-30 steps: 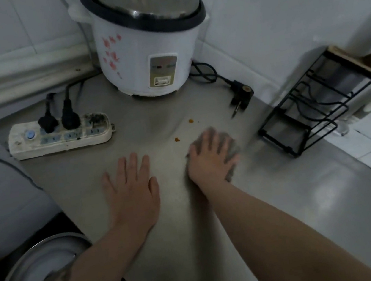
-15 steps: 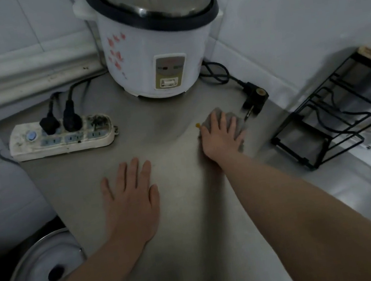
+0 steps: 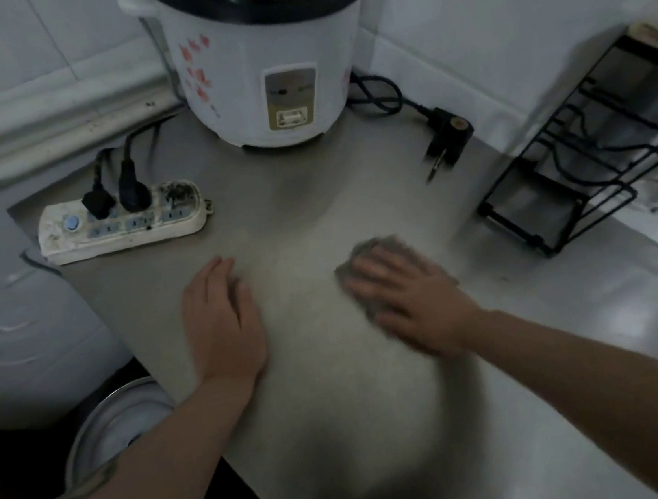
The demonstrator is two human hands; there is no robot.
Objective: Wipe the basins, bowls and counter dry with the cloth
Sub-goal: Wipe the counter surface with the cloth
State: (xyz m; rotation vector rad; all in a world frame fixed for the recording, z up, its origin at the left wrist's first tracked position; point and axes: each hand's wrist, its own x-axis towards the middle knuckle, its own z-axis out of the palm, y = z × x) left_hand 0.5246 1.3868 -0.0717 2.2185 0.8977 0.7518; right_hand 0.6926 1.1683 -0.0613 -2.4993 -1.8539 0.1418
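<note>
In front of the rice cooker, the left hand rests flat, fingers together, while the right hand, fingers spread on the grey cloth, has swept back across the counter, and the orange specks are gone.

Head camera looking steeply down at a counter corner, close in.

The single wide-angle view is sitting above the person's arms and is facing forward and down onto the steel counter, near enough that both forearms are entering from the bottom edge and filling the lower third. It is pointing toward the tiled wall corner, where the rice cooker is getting cut off by the top edge. The wide lens is bending the wall ledge at left and the wire rack at right outward. No second view is sharing the scene.
</note>
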